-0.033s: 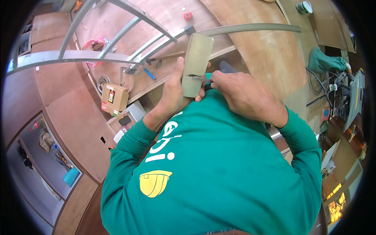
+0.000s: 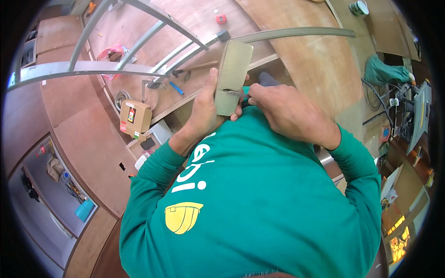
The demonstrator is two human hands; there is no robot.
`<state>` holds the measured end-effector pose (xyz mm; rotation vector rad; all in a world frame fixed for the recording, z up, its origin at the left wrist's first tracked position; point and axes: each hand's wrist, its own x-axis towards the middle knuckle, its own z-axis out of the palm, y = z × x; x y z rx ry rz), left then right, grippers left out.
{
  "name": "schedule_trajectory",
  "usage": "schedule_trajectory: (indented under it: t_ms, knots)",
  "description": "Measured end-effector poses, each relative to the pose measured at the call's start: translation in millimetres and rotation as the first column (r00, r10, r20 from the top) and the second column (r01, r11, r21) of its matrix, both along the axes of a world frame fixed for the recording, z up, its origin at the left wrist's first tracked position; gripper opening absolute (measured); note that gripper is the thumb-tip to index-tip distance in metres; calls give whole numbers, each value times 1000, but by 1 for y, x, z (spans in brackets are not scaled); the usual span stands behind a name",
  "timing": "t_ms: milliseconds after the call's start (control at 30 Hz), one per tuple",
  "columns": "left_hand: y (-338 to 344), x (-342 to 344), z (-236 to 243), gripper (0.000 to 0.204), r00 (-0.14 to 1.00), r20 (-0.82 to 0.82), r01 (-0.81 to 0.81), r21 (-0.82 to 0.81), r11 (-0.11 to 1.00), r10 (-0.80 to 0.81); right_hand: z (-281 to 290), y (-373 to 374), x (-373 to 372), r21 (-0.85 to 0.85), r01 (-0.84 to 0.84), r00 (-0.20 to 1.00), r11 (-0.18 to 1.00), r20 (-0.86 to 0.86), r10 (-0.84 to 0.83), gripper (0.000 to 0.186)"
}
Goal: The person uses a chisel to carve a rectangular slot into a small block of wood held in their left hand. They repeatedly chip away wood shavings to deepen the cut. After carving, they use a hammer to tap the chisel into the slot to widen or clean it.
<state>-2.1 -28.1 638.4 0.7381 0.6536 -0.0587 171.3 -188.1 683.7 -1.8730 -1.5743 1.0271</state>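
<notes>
A slim tan cardboard box (image 2: 235, 62) stands lengthwise in front of my chest. My left hand (image 2: 204, 104) is closed around its lower part, thumb along the left edge and fingertips showing at the right. A dark slit (image 2: 230, 89) runs across the face of the box. My right hand (image 2: 292, 113) pinches a thin metal tool (image 2: 237, 93), whose narrow end lies against the cardboard at the slit. The tool's grip is mostly hidden by my fingers, so its exact kind is unclear.
An aluminium ladder (image 2: 116, 68) lies across the upper left. Beyond my hands are a hammer (image 2: 197, 66), a blue marker-like stick (image 2: 176, 88) and a red tape measure (image 2: 221, 19). A printed carton (image 2: 136, 118) sits to the left; a metal rail (image 2: 296, 32) crosses the far side.
Both hands and the box stay nearly in place. The thin tool has shifted only slightly at the slit.
</notes>
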Motion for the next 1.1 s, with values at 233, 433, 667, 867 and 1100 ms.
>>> schedule_trajectory:
  t_ms: [233,433,667,867,1100]
  knots:
    - [-5,3,7,82,999,-31,36,16,999,-36,16,9,0,-115,-16,992,993,-129,1,12]
    - [-6,0,-1,82,998,-47,54,134,990,-48,9,7,-12,20,51,997,998,-64,-50,10]
    - [-9,8,0,85,985,-20,-172,15,985,172,23,-3,-10,208,112,982,972,125,-140,9]
    - [-14,9,-5,90,923,86,-371,-59,927,375,15,3,14,-16,343,928,939,-149,-341,28]
    - [-4,3,-2,79,921,187,-328,-103,939,342,27,5,4,-105,185,931,977,-301,-209,20]
